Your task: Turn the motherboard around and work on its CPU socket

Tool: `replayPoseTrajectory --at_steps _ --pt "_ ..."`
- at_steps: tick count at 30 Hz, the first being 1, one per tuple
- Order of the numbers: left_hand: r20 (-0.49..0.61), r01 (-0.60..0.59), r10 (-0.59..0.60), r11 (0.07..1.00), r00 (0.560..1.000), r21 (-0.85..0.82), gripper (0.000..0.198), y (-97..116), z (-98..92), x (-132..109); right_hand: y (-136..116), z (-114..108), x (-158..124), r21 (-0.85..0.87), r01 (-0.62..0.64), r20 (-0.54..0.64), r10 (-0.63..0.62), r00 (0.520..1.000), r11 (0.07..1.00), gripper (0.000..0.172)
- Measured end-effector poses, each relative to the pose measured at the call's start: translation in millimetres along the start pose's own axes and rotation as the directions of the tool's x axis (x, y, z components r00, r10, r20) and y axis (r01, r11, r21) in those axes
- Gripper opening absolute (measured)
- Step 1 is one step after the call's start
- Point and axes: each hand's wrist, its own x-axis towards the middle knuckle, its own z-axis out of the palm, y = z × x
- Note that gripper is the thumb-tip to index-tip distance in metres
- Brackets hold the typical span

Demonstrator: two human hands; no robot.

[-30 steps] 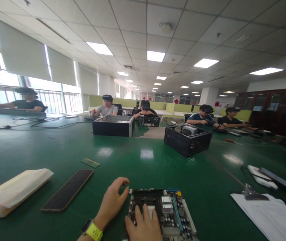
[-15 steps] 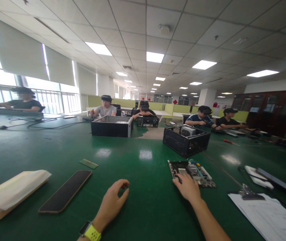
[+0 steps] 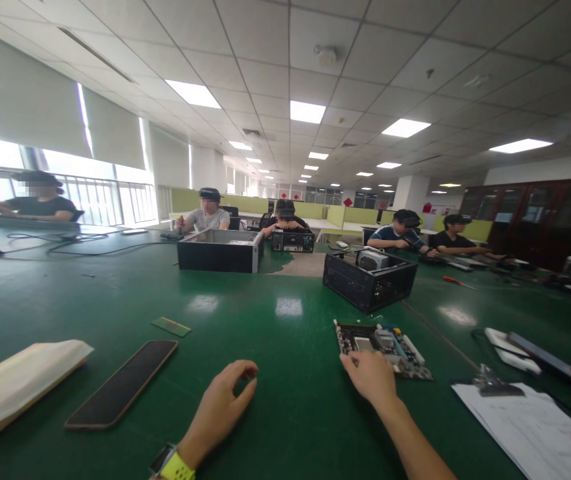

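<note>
My right hand [image 3: 371, 381] is at the near left edge of a motherboard [image 3: 405, 347] that lies flat on the green table. Its thumb and fingers close on that edge, and the fingertips are partly hidden. My left hand [image 3: 225, 397], with a yellow-green watch band at the wrist, rests to the left over bare tabletop. Its fingers are loosely curled with the thumb apart, and nothing is in them. Behind the motherboard stands an open black computer case [image 3: 350, 283] with a power supply inside. Left of my left hand lies a dark phone [image 3: 123, 383].
A thin green strip [image 3: 171, 326] and a pale wrapped package [image 3: 20, 380] lie on the left. To the right are a clipboard [image 3: 525, 420], a white device [image 3: 508, 350] and a red screwdriver [image 3: 455, 281]. Another case [image 3: 218, 255] stands farther back. Several people sit around the table.
My right hand has drawn back slightly from over the motherboard to its near left edge. The board has shifted a little toward me. My left hand has hardly moved.
</note>
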Motion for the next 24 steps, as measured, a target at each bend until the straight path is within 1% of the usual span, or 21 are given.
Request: replayPoseTrajectory --at_steps 3,5,6,7,9,10,11,12,13,14,15,17,18,19,21,24 --pt "0.018 -0.008 0.008 1.0 1.0 0.009 0.019 1.0 0.4 -0.7 -29.0 -15.2 -25.0 0.094 0.108 0.038 -0.112 0.993 0.99 0.052" --pt "0.025 -0.018 0.018 1.0 1.0 0.012 0.018 1.2 1.4 -1.2 -49.4 -22.4 -44.3 0.225 0.205 0.063 -0.224 0.973 0.953 0.048" --pt "0.031 -0.026 0.026 1.0 0.999 0.012 0.018 1.2 2.1 -1.5 -58.7 -24.9 -53.5 0.323 0.259 0.091 -0.302 0.949 0.91 0.045" --pt "0.031 -0.035 0.035 0.999 0.999 0.011 0.017 1.1 2.9 -1.7 -66.9 -26.7 -61.7 0.44 0.295 0.127 -0.384 0.915 0.848 0.042" --pt "0.039 -0.067 0.067 0.998 0.997 0.005 0.018 1.1 4.7 -2.1 -78.2 -28.0 -72.6 0.655 0.295 0.164 -0.512 0.843 0.695 0.041" --pt "0.046 -0.09 0.09 0.996 0.995 0.001 0.019 1.2 5.6 -2.4 -81.1 -27.4 -74.7 0.714 0.282 0.149 -0.532 0.833 0.641 0.039" --pt "0.058 -0.115 0.115 0.993 0.992 -0.002 0.022 1.2 6.5 -2.7 -82.0 -25.9 -74.5 0.731 0.284 0.109 -0.516 0.849 0.621 0.038" --pt "0.075 -0.141 0.141 0.99 0.987 -0.003 0.026 1.1 7.5 -3.0 -81.2 -23.6 -72.3 0.71 0.301 0.053 -0.474 0.879 0.637 0.036" --pt "0.096 -0.165 0.165 0.986 0.982 -0.003 0.032 0.8 8.4 -3.5 -79.0 -20.3 -68.5 0.661 0.32 -0.002 -0.425 0.905 0.679 0.036" --pt "0.124 -0.184 0.183 0.983 0.975 -0.001 0.039 0.2 9.4 -3.9 -76.0 -16.2 -63.8 0.598 0.329 -0.036 -0.386 0.922 0.73 0.037" --pt "0.157 -0.197 0.194 0.98 0.968 0.003 0.047 -0.6 10.3 -4.5 -72.6 -11.5 -58.8 0.539 0.325 -0.037 -0.363 0.931 0.777 0.04" --pt "0.216 -0.208 0.201 0.978 0.955 0.01 0.061 -2.7 11.8 -5.5 -66.5 -1.7 -50.2 0.465 0.294 0.038 -0.351 0.936 0.835 0.052" --pt "0.232 -0.207 0.198 0.978 0.952 0.014 0.064 -3.8 12.3 -6.0 -64.3 2.7 -47.1 0.444 0.281 0.081 -0.351 0.933 0.851 0.055" --pt "0.243 -0.204 0.194 0.979 0.951 0.018 0.067 -4.5 12.4 -6.4 -62.9 6.4 -45.0 0.432 0.273 0.11 -0.35 0.93 0.86 0.055" --pt "0.249 -0.194 0.182 0.981 0.951 0.024 0.069 -5.0 12.0 -6.8 -62.0 11.1 -43.3 0.428 0.271 0.127 -0.355 0.926 0.862 0.046" --pt "0.234 -0.169 0.155 0.985 0.96 0.038 0.066 -2.8 10.3 -6.2 -62.8 12.9 -43.5 0.447 0.292 0.102 -0.373 0.922 0.846 0.033"
